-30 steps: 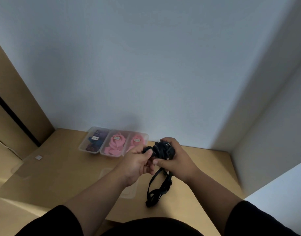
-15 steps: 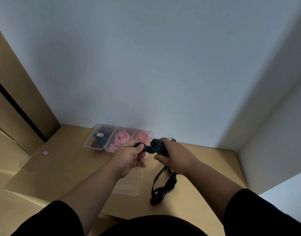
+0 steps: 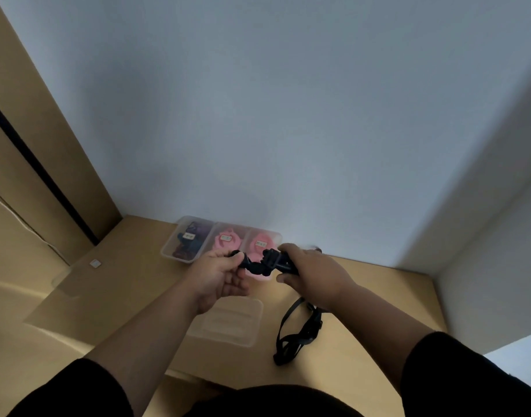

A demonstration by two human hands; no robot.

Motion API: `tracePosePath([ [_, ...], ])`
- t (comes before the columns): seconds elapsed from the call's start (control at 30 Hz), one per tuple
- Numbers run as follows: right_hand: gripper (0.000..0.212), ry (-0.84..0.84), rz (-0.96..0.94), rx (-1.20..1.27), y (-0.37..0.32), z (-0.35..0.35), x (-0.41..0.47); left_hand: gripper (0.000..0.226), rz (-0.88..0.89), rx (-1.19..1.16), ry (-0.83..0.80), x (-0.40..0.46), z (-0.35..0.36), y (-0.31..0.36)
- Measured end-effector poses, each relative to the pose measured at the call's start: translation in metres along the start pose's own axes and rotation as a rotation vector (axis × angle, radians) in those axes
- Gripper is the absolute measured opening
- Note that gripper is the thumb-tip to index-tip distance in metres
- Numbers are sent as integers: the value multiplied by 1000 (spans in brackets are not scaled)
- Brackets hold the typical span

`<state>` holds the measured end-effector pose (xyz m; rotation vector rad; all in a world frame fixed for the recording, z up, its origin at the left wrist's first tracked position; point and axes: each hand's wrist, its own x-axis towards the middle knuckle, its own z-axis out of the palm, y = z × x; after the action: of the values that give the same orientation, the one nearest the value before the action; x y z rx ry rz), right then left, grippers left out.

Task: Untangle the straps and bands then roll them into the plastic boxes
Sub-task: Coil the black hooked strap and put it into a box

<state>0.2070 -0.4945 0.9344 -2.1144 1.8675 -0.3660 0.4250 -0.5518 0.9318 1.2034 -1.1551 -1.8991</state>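
Note:
A black strap (image 3: 298,332) hangs from my hands down to the wooden table (image 3: 122,284), its bunched upper part held between both hands. My left hand (image 3: 219,275) pinches one end of the bunch. My right hand (image 3: 312,272) grips the other end with curled fingers. Behind the hands stand three clear plastic boxes: the left box (image 3: 171,245) holds dark bands, the middle box (image 3: 226,239) and the right box (image 3: 262,242) hold pink bands. An empty clear box (image 3: 228,323) lies on the table below my left hand.
A white wall rises right behind the boxes, and another wall closes off the table's right side. A brown panel stands at the left. A small white tag (image 3: 95,263) and a clear lid (image 3: 62,281) lie at the table's left.
My hands have drawn apart, stretching the bunched black strap between them. The view has tilted so the table sits lower and nearer.

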Motion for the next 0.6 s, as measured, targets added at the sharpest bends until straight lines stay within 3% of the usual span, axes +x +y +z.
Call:
tracePosePath([
  [0.2,51,-33,47,108,-4,17,3,17,-55,63,90,6,-15,-16],
  [0.37,80,-137,85,120,-17,40,5,15,-66,106,165,8,-34,-27],
  [0.6,64,-250,47,62,-33,81,18,42,-41,366,123,0,-69,-44],
])
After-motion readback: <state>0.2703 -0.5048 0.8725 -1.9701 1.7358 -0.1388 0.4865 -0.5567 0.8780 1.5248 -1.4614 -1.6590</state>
